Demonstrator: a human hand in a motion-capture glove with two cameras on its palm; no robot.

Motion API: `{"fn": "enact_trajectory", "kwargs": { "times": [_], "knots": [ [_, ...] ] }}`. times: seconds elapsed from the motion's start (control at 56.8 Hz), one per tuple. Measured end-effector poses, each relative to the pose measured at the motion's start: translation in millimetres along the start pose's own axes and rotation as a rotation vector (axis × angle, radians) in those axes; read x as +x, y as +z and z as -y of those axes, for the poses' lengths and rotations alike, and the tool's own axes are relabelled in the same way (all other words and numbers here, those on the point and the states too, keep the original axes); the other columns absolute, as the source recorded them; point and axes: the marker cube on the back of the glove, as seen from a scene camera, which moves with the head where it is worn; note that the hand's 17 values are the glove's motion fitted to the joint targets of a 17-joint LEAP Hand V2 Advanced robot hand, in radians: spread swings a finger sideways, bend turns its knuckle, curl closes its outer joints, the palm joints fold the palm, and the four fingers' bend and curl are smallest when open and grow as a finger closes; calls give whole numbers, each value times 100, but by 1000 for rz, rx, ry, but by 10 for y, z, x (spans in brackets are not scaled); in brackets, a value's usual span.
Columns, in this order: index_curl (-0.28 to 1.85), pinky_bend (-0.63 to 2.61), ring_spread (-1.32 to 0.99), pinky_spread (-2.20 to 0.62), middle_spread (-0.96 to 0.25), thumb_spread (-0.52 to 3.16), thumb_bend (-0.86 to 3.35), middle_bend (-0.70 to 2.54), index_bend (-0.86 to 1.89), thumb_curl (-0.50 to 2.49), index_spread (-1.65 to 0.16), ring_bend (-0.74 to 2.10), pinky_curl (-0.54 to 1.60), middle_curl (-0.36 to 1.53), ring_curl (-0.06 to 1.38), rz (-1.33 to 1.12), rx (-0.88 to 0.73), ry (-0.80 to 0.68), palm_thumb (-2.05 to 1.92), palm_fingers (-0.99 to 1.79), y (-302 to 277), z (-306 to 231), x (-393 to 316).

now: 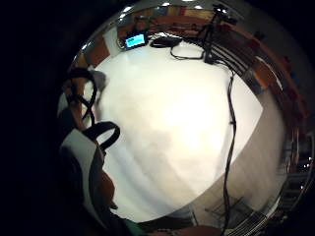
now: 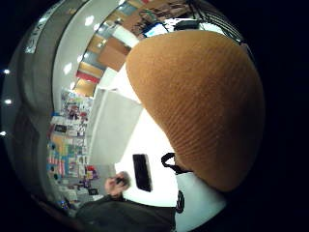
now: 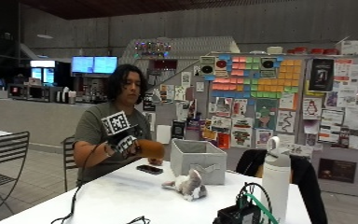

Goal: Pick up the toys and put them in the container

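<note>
In the outside view my gloved right hand (image 3: 124, 143) grips an orange-brown plush toy (image 3: 150, 149) in the air, above the table and just left of the grey fabric container (image 3: 197, 161). That toy (image 2: 203, 106) fills much of the thumb side palm view, with the container (image 2: 113, 125) beyond it. A grey plush toy (image 3: 185, 185) lies on the white table (image 3: 117, 200) in front of the container. The little finger side view shows only bare table (image 1: 172, 128) and a part of my hand (image 1: 88, 147) at the edge.
A black phone (image 3: 149, 169) lies on the table beside the container, with the bare left hand (image 2: 117, 182) near it. A white bottle (image 3: 276, 179) and a black device (image 3: 241, 213) stand at the near edge. A cable (image 1: 231, 128) runs across the table.
</note>
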Motion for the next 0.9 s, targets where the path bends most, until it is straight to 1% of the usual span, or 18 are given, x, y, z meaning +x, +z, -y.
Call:
{"fn": "enact_trajectory", "kwargs": {
  "times": [0.053, 0.07, 0.088, 0.141, 0.158, 0.211, 0.317, 0.475, 0.651, 0.898],
  "knots": [
    [20, 109, -41, -44, -39, 64, 11, 96, 31, 70, -35, 129, 45, 73, 52, 25, -29, -131, 64, 111, -128, -30, -153],
    [20, 109, -41, -44, -39, 63, 10, 97, 32, 71, -35, 129, 46, 74, 52, 29, -32, -153, 64, 111, -162, -13, -206],
    [21, 109, -41, -44, -39, 62, 10, 97, 33, 72, -35, 129, 46, 75, 52, 31, -31, -146, 64, 111, -192, 17, -267],
    [22, 109, -41, -44, -40, 59, 9, 97, 35, 74, -36, 130, 46, 76, 53, 19, -29, -64, 64, 111, -275, 89, -477],
    [23, 109, -41, -44, -40, 58, 8, 98, 36, 75, -36, 130, 47, 77, 53, 13, -39, -91, 64, 111, -303, 89, -535],
    [24, 110, -41, -44, -40, 56, 7, 98, 38, 77, -37, 130, 47, 78, 54, 14, -95, -245, 64, 110, -383, 48, -691],
    [28, 108, -41, -44, -40, 52, 5, 98, 42, 81, -38, 130, 48, 81, 55, 8, -163, -334, 64, 110, -498, 71, -1095],
    [33, 108, -41, -44, -40, 48, 2, 98, 44, 86, -38, 131, 49, 84, 57, 24, -258, -369, 64, 109, -559, 279, -1642],
    [38, 108, -40, -44, -40, 46, -1, 97, 44, 90, -38, 132, 49, 87, 58, 75, -392, -414, 65, 108, -410, 461, -2166],
    [45, 109, -40, -45, -41, 44, -1, 95, 41, 96, -38, 131, 50, 90, 59, 110, -439, -435, 64, 108, -172, 453, -2575]
  ]
}}
